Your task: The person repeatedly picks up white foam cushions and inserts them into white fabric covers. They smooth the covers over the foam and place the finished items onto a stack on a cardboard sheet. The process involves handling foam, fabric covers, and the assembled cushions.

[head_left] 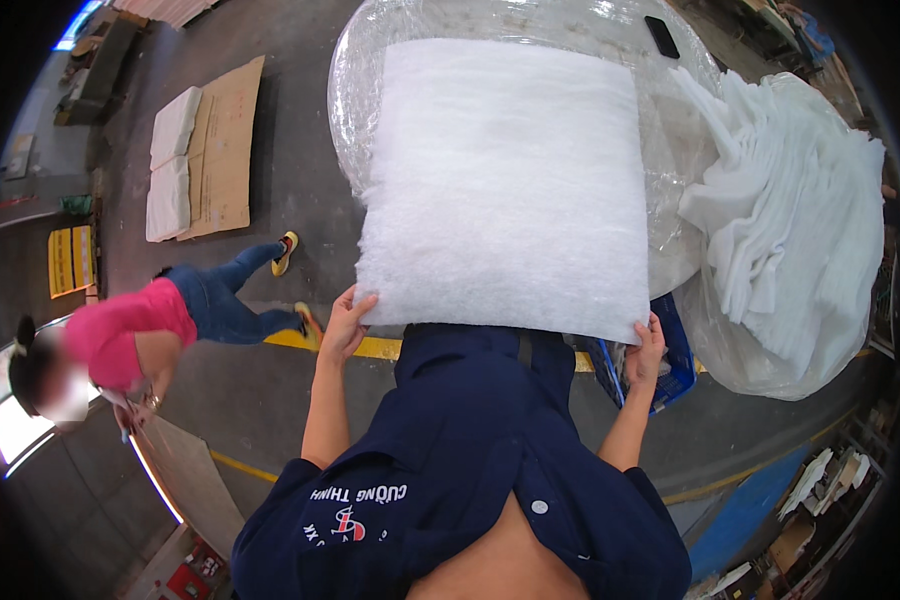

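White sheet (505, 190), near corners (both) in hands (342, 325) (647, 355).

White fibrous sheet (505, 180), roughly square, matte, fuzzy, left edge slightly ragged. Surface lightly uneven. Spread nearly flat, far part over clear-plastic-wrapped bundle (675, 125), near part reaching past bundle's rim. Near-left corner in left hand (345, 324), near-right corner in right hand (646, 354).

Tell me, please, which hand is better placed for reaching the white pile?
Probably the right hand: it holds the sheet on the side toward the pile; the left hand is farther away.
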`<state>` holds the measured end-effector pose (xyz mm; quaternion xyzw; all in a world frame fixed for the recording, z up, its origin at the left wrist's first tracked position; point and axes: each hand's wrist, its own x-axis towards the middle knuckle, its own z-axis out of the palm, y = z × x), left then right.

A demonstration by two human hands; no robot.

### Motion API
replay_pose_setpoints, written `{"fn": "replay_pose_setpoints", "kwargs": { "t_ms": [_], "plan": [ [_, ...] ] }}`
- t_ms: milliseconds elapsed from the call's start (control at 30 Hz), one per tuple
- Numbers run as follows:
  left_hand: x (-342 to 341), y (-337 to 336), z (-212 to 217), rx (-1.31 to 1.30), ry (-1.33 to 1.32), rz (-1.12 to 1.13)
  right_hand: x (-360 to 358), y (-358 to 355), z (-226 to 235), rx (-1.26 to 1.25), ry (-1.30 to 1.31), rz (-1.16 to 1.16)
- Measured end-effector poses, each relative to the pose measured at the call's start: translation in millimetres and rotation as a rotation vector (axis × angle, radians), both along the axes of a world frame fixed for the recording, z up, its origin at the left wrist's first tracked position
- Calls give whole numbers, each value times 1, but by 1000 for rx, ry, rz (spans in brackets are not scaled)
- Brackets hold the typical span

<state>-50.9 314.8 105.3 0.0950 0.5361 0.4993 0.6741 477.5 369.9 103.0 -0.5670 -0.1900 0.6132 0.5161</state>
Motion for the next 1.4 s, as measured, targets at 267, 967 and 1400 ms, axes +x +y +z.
{"fn": "replay_pose_setpoints", "kwargs": {
  "t_ms": [267, 967, 1400],
  "plan": [
    [1, -8, -14, -34, -13, 0, -5, 0, -21, -53, 42, 91],
    [-77, 262, -30, 182, 983, -146, 11, 231, -18, -58, -566, 154],
    [-63, 463, -55, -23, 504, -32, -82, 487, -46, -146, -280, 325]
  ]
}}
